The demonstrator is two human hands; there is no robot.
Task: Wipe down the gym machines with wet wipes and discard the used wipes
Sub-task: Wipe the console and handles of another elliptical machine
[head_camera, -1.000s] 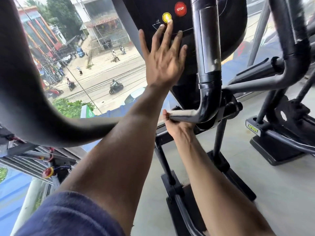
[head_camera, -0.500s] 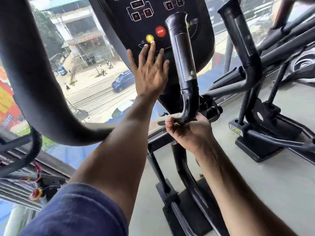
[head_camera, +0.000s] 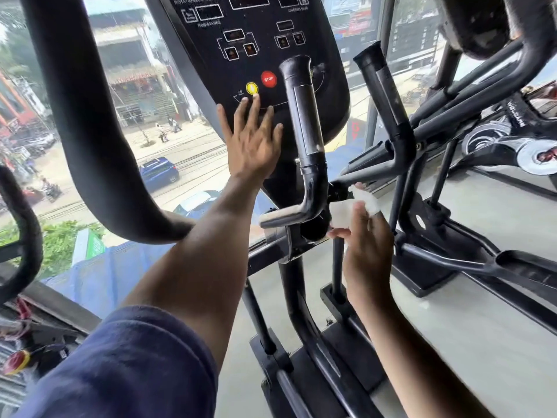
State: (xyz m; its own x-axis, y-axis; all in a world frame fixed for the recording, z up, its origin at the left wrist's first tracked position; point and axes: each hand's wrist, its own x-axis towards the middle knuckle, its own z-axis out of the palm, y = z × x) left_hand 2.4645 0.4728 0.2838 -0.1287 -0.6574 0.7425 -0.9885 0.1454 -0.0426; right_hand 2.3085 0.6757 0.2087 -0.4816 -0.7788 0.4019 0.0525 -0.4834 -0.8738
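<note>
**Two hands on the elliptical, one wipe**

One white wet wipe (head_camera: 355, 208) was bunched in the right hand (head_camera: 366, 251), fingers curled around it, sitting at about 3 o'clock from the handlebar (head_camera: 307, 164) bend and just beside it. The left hand (head_camera: 251, 146) was flat with fingers spread on the console (head_camera: 256, 49), fingertips near the yellow button (head_camera: 251, 88), roughly 10 o'clock from the wipe, well apart.

A blue car (head_camera: 159, 173) on the street (head_camera: 187, 152); buildings (head_camera: 132, 64) behind.
</note>
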